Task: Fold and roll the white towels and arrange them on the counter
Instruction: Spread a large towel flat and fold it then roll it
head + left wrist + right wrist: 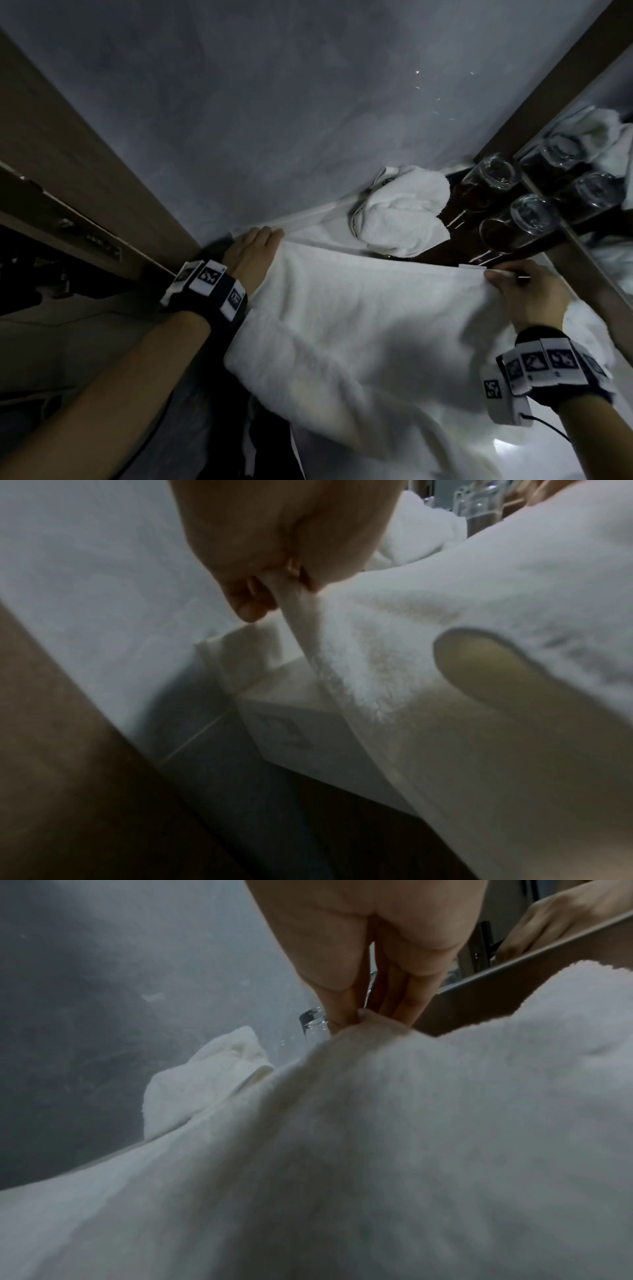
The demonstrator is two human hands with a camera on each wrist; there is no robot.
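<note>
A large white towel (359, 318) is stretched between my two hands and hangs down toward me over the counter's front. My left hand (255, 250) pinches its far left corner near the grey wall; the left wrist view shows that hand (274, 569) with a fold of towel (445, 631) between its curled fingers. My right hand (513, 284) pinches the far right corner; in the right wrist view its fingertips (394, 1012) clamp the towel's edge (369, 1026). A second white towel (400, 212) lies bunched on the counter by the wall, also seen in the right wrist view (202, 1080).
Two upturned drinking glasses (493, 178) (524, 219) stand on a dark tray (493, 260) at the right, next to a mirror (603, 144) that reflects them. A brown wooden panel (68, 164) stands at the left. The grey wall (274, 102) backs the counter.
</note>
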